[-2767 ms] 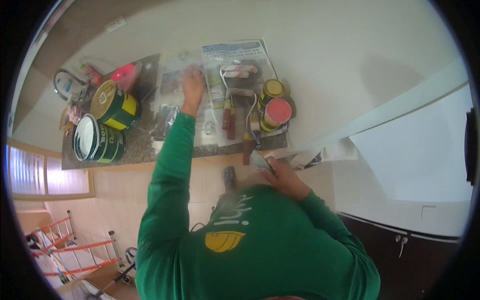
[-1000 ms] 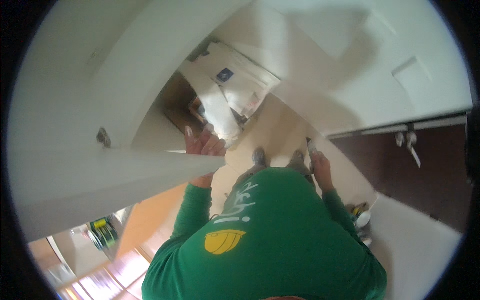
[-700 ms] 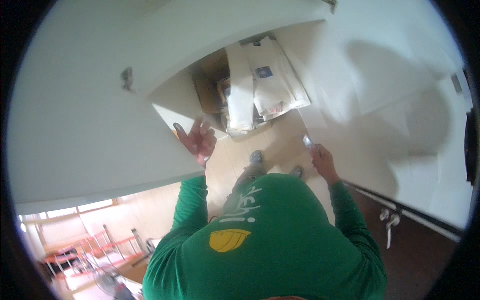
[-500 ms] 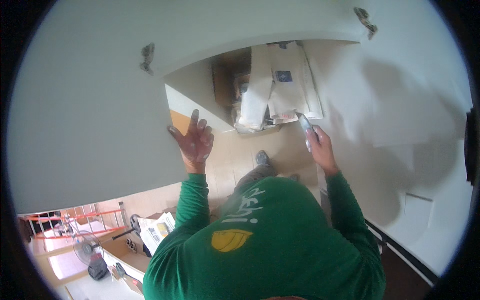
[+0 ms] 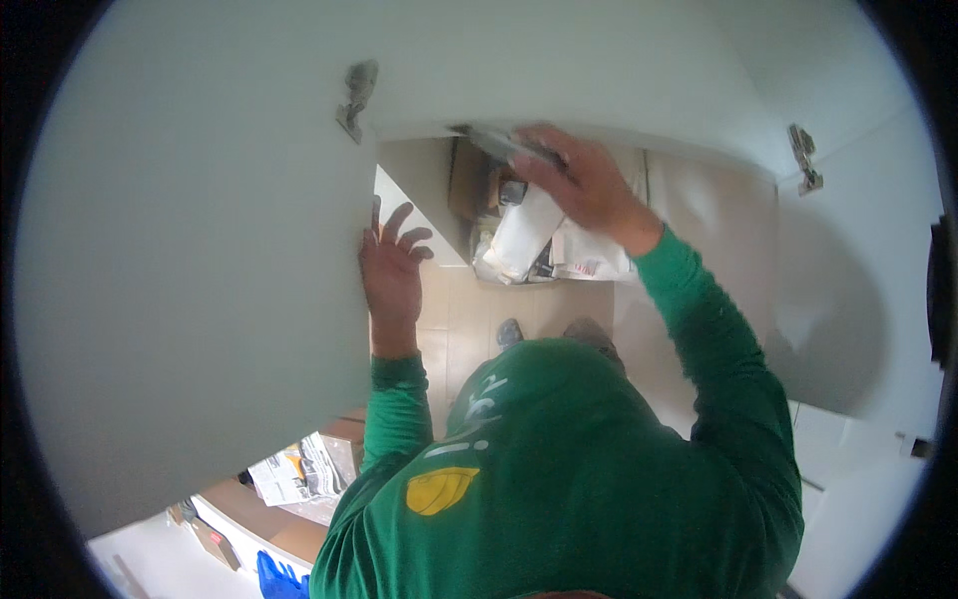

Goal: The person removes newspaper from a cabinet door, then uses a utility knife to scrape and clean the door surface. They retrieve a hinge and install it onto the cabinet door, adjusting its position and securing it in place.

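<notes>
My right hand [image 5: 589, 185] grips a flat scraper [image 5: 491, 144] at the edge of the far white panel [image 5: 579, 60]; my left hand [image 5: 392, 278], loosely spread and empty, is beside the left door [image 5: 200, 280]. I'm likely working that edge; the next pass calls for steadiness.

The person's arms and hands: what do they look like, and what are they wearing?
Both arms wear long green sleeves, the left sleeve and right sleeve reaching the wrists. The left hand and right hand are ungloved. The matching green top shows white lettering and a yellow emblem.
</notes>
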Tool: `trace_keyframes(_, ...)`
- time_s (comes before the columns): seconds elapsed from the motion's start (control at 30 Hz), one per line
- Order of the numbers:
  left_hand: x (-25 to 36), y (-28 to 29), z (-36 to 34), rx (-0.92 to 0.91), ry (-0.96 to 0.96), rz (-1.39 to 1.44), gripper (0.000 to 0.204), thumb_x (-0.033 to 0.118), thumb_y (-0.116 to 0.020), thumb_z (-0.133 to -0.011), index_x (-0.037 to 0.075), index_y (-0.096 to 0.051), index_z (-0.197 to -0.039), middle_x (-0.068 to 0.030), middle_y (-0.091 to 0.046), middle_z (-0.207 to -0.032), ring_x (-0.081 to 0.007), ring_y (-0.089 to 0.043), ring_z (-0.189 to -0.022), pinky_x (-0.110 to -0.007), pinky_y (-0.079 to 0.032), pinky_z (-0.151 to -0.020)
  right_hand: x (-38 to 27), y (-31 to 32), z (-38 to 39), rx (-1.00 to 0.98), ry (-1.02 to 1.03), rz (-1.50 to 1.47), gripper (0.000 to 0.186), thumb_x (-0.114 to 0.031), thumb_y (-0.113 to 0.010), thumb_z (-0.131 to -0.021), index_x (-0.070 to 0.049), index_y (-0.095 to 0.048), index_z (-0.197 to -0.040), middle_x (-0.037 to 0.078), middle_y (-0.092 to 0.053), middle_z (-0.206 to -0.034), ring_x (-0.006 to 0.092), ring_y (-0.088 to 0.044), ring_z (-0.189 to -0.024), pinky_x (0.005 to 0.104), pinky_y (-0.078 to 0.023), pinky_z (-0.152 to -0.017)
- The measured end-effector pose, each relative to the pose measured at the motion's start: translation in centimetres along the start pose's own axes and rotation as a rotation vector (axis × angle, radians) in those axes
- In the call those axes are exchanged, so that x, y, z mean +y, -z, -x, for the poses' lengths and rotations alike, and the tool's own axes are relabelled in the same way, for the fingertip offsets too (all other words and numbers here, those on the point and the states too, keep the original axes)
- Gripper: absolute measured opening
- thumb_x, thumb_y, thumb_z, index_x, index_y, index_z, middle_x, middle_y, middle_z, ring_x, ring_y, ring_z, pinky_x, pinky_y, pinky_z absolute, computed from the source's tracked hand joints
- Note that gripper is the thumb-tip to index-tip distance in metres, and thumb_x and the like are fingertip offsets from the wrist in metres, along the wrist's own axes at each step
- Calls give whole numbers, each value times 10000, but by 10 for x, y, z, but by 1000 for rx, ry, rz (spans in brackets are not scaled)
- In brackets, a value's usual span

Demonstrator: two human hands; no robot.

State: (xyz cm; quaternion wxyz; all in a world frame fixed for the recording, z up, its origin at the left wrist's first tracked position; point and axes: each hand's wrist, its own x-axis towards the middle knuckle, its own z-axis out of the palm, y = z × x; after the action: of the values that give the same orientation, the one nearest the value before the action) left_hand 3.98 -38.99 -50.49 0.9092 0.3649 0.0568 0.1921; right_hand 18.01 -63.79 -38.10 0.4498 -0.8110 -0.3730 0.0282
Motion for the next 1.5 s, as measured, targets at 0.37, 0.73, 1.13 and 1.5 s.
trace_keyframes(0.37, -7, -16, 6, 151, -121, -102, 694, 557, -405, -1058, 6, -408, -1480, -177, -676, -1185, -239, -718, -914, -302, -608, -670, 65, -25, -192, -262, 578, 508, 430, -450, -553, -1008, -178, -607, -1336, 137, -647, -1041, 323, -673, -916, 462, -566, -812)
trace_keyframes(0.73, -23, -93, 2, 482, -245, -512, 504, 338, -495, -1074, -42, -505, -1405, -159, -678, -1119, -195, -687, -908, -281, -560, -706, 80, -44, -243, -449, 747, 291, 365, -372, -542, -1016, -96, -656, -1225, 137, -674, -1046, 340, -690, -900, 458, -558, -808)
trace_keyframes(1.13, -25, -105, 2, 599, -289, -672, 392, 247, -493, -1077, -8, -569, -1364, -131, -697, -1089, -174, -683, -894, -273, -555, -715, 70, -52, -265, -493, 896, 432, 333, -344, -527, -1024, -94, -655, -1204, 137, -692, -982, 315, -708, -864, 438, -579, -796)
trace_keyframes(1.5, -16, -107, 17, 609, -294, -825, 447, 323, -505, -1075, 18, -529, -1402, -159, -668, -1149, -208, -668, -918, -310, -535, -731, 80, -64, -265, -491, 810, 370, 317, -306, -517, -1017, -67, -670, -1157, 197, -704, -914, 374, -702, -824, 483, -564, -828)
